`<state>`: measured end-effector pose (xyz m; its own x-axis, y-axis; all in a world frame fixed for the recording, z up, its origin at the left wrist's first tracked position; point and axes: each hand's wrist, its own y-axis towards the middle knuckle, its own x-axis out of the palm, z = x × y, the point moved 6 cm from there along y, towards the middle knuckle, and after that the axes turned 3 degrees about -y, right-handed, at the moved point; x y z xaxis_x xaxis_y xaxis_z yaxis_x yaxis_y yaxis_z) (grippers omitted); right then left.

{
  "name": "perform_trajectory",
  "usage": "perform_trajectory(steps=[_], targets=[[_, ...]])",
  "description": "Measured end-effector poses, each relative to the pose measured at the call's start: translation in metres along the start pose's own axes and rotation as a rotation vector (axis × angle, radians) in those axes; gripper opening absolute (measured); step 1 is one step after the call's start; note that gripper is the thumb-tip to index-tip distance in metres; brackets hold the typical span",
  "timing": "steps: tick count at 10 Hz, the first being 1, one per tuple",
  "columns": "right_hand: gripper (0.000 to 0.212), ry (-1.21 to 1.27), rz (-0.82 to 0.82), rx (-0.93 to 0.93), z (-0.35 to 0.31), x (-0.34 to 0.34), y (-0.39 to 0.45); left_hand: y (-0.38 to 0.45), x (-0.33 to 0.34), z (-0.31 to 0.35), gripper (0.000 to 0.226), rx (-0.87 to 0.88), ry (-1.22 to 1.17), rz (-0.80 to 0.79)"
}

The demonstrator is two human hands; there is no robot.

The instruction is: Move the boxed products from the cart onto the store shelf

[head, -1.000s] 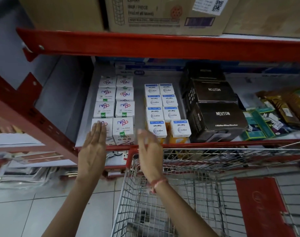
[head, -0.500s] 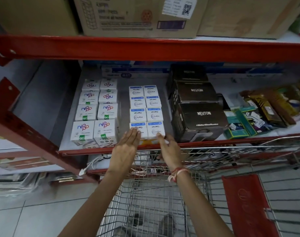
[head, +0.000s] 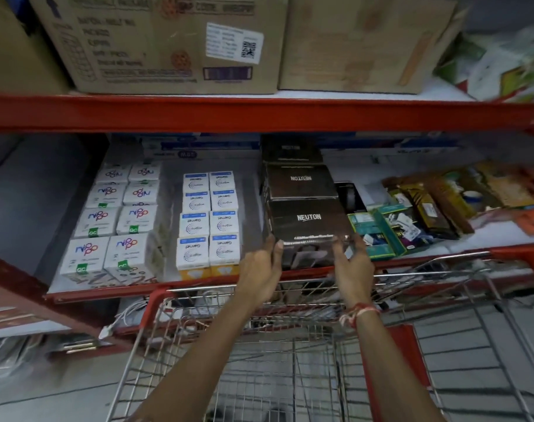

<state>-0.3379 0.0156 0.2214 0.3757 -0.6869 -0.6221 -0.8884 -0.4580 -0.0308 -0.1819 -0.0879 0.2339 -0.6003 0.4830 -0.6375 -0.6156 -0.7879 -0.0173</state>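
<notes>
A black NEUTON box (head: 309, 219) stands at the front edge of the red-rimmed store shelf (head: 107, 292), with two more black boxes (head: 300, 179) in a row behind it. My left hand (head: 261, 269) clasps its left front corner, thumb on the front face. My right hand (head: 352, 264), with a red thread at the wrist, clasps its right front corner. To the left stand rows of white and blue Garnet boxes (head: 207, 226) and white Nippo boxes (head: 110, 239). The wire cart (head: 290, 376) is parked below my arms against the shelf.
Large cardboard cartons (head: 168, 47) fill the shelf above, behind a red beam (head: 259, 112). Green boxes (head: 378, 236) and brown packets (head: 427, 205) lie right of the black boxes. A red seat flap (head: 408, 354) hangs in the cart. Cables (head: 122, 318) dangle under the shelf.
Both hands moved right, from the Nippo boxes to the Garnet boxes and now to the front black box, which they clasp. The view shifted right with them.
</notes>
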Motion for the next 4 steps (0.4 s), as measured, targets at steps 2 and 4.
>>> perform_trajectory(steps=[2,4], targets=[[0.034,-0.048,-0.024,-0.048,0.016,-0.005,0.019,0.0,0.008,0.008,0.04,-0.013,-0.069,0.025],[0.039,-0.134,-0.143,-0.103,0.004,-0.027,0.024,-0.004,0.001,0.018,0.032,-0.007,-0.074,0.068]])
